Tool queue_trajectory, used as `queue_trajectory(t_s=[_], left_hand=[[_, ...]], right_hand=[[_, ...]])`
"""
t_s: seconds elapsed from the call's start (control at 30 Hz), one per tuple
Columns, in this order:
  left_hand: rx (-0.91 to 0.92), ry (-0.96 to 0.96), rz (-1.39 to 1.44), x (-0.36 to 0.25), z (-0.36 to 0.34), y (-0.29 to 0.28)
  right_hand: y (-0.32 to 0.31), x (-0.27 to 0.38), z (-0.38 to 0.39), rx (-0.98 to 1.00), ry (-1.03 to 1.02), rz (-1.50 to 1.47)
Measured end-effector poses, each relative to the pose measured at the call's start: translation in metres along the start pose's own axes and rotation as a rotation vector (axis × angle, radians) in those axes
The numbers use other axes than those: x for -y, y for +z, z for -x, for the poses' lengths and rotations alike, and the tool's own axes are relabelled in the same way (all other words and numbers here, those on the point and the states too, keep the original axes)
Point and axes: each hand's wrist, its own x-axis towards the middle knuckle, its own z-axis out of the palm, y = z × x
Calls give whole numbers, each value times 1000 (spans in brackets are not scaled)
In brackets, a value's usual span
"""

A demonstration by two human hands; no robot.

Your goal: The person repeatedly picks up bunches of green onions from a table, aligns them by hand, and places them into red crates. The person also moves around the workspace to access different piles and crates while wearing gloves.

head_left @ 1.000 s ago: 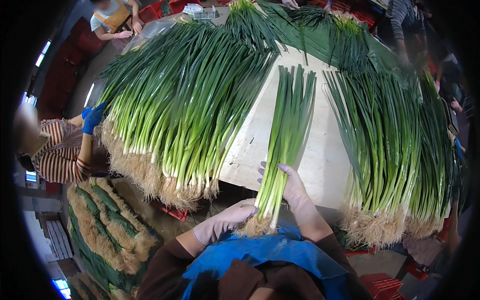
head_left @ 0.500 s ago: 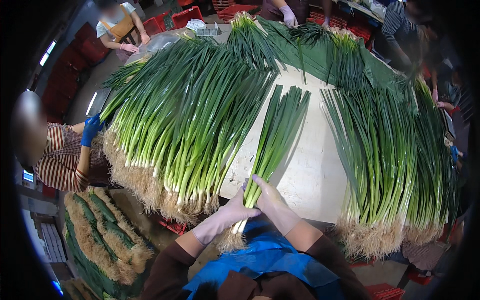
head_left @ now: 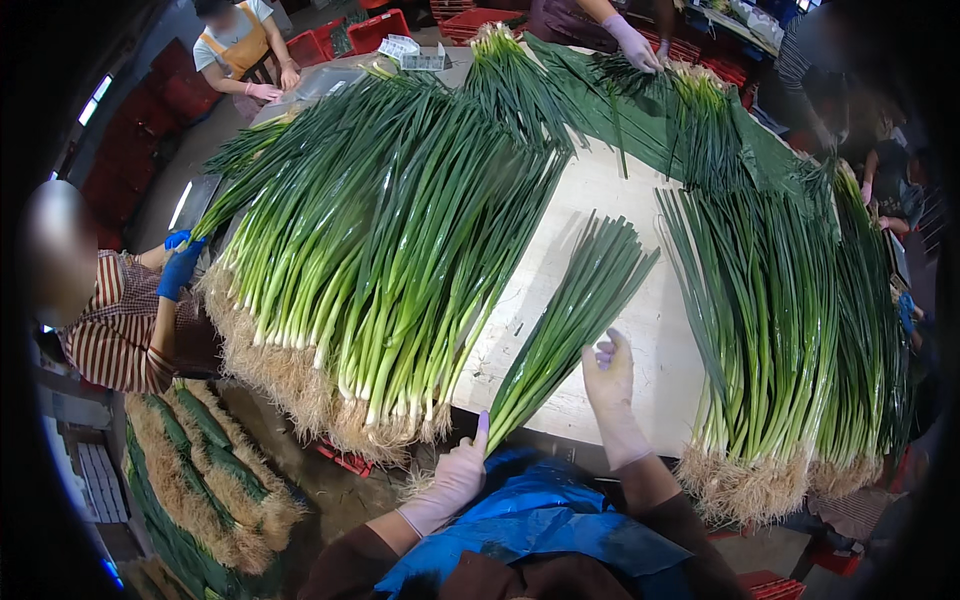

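Note:
In my gloved left hand (head_left: 458, 480), closed around the stalks near the root end, is a small bunch of green garlic (head_left: 568, 325). Its leaves slant away to the upper right over the pale board. The roots are mostly hidden behind this hand. My gloved right hand (head_left: 610, 385) is raised beside the leaves, fingers loosely bent and apart, with nothing in it. To the left lies a large heap of green garlic (head_left: 390, 250), shaggy roots toward me. Another heap of green garlic (head_left: 780, 320) lies along the right side.
Between the heaps is the pale board (head_left: 655, 370). A dark green cloth (head_left: 590, 95) covers its far part, with more bunches on it. Co-workers stand around the table; a blue-gloved hand (head_left: 180, 270) touches the left heap. Rooted bundles (head_left: 215, 470) lie lower left. Red crates (head_left: 378, 32) stand behind.
My right hand has let go of the bunch and moved up to the right. My left hand has drawn the bunch down toward me, and its leaves tilt further right.

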Motion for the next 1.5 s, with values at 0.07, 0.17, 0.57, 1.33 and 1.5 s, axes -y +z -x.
queue_trajectory(t_s=[0.07,0.17,0.57,1.33,1.5], left_hand=[[-4,-9,-27,2,-1,7],[2,-54,-50,1,-2,10],[11,-38,-67,5,-7,9],[-76,92,198,11,11,-7],[-75,118,194,11,10,-7]], right_hand=[[-5,22,-23,54,-61,39],[8,51,-66,103,-140,106],[59,58,-189,169,217,-14],[10,48,-202,688,346,-857],[17,39,-209,665,389,-969]])
